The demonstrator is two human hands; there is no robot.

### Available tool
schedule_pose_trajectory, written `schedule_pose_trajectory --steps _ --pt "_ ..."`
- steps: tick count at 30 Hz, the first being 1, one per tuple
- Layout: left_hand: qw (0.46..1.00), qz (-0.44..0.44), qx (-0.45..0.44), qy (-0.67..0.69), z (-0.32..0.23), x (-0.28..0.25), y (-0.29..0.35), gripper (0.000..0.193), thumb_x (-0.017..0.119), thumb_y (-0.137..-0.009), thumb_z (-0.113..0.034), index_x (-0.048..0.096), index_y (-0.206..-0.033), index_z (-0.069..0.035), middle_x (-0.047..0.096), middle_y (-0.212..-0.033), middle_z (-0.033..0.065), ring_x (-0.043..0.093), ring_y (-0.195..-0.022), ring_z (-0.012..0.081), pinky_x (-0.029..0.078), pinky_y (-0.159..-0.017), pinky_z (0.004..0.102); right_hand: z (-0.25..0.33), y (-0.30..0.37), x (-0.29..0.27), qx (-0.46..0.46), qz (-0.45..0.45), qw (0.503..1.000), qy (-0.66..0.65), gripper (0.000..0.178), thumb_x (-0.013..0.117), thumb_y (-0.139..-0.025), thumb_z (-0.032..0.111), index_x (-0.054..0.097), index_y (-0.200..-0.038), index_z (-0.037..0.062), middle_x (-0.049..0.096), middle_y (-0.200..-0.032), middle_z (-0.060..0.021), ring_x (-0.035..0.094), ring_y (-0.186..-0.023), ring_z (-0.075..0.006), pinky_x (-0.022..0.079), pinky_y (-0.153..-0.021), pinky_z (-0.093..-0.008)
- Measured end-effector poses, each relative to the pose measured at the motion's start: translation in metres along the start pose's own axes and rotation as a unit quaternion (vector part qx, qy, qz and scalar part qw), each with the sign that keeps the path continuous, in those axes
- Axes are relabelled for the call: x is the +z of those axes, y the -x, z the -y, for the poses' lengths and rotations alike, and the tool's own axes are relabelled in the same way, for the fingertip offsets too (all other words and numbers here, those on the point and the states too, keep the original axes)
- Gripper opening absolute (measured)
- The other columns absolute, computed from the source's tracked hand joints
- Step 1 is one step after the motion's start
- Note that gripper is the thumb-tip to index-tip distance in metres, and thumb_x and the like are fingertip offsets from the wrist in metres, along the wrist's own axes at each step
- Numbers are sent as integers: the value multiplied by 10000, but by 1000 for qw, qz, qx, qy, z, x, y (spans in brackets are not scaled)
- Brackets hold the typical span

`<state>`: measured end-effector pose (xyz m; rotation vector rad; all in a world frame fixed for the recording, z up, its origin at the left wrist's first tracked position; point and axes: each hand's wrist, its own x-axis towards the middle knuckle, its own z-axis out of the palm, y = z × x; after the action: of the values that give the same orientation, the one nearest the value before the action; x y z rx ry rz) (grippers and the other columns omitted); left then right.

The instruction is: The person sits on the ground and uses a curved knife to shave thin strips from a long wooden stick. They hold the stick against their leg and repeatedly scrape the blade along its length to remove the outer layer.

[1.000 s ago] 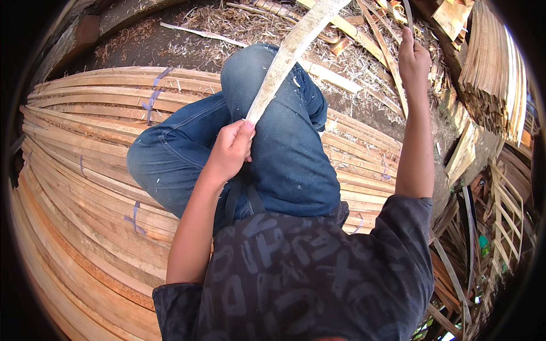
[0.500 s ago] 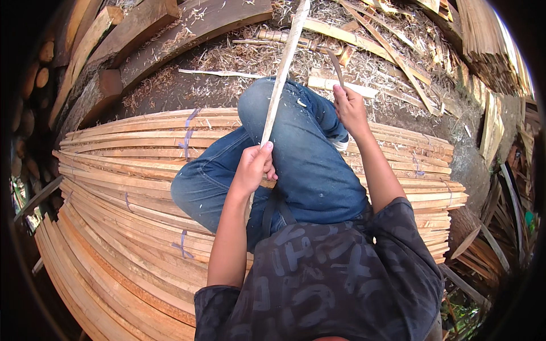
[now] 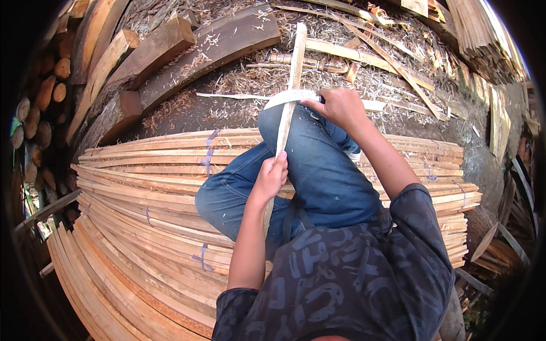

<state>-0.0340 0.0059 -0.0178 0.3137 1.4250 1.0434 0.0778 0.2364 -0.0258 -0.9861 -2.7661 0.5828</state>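
Note:
My left hand (image 3: pixel 272 177) is closed round a long, pale wooden strip (image 3: pixel 297 57), which slants up across my raised knee toward the shavings. Its lower end runs down beside my left forearm. In my right hand (image 3: pixel 342 107) is a curved knife (image 3: pixel 308 95), its blade shining bright white in the light. The blade crosses the strip just above the knee; glare hides how deeply its edge touches the wood. The fingers of my right hand are wrapped round the handle, which is mostly hidden.
Bundled wooden strips (image 3: pixel 142 187) with purple ties lie beneath and beside my legs. Thick curved timbers (image 3: pixel 210 48) stand at the far left, near stacked round logs (image 3: pixel 45 94). Shavings and loose slats (image 3: pixel 364 55) cover the ground ahead. Another strip stack (image 3: pixel 486 45) is at far right.
My right hand has swung left and inward, bringing the knife from beside the knee across the strip. The strip's far end sits lower in view. The whole view has shifted slightly.

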Motion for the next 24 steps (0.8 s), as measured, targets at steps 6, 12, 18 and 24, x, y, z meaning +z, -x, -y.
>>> schedule_pose_trajectory --steps 6,12,18,24 --pt "999 -32 25 -19 2 4 -4 456 397 -1006 -415 315 -636 -162 241 -518 -91 220 -400 20 172 -359 221 -60 -78 -21 88 -69 989 97 787 437 -822 733 677 -683 -3 625 -617 -205 647 -608 -344 520 -564 -425" --pt "998 -43 14 -37 -1 4 -5 468 400 -1010 -381 386 -626 -114 312 -564 -79 286 -499 26 248 -435 243 -48 -49 -6 5 -85 996 35 745 452 -827 718 657 -623 31 609 -551 -167 643 -548 -331 525 -526 -423" --pt "992 -57 41 -105 4 3 -10 483 396 -1011 -379 402 -621 -94 341 -570 -64 299 -513 36 260 -444 258 -72 -83 -16 38 -115 992 43 699 487 -862 642 662 -663 -5 622 -632 -219 636 -613 -369 501 -546 -447" --pt "993 -73 25 -88 2 3 -11 492 397 -1013 -375 398 -611 -92 328 -557 -65 291 -510 37 255 -448 257 -24 -56 6 -129 -9 991 25 717 456 -837 702 679 -698 35 632 -597 -158 662 -596 -317 535 -548 -412"
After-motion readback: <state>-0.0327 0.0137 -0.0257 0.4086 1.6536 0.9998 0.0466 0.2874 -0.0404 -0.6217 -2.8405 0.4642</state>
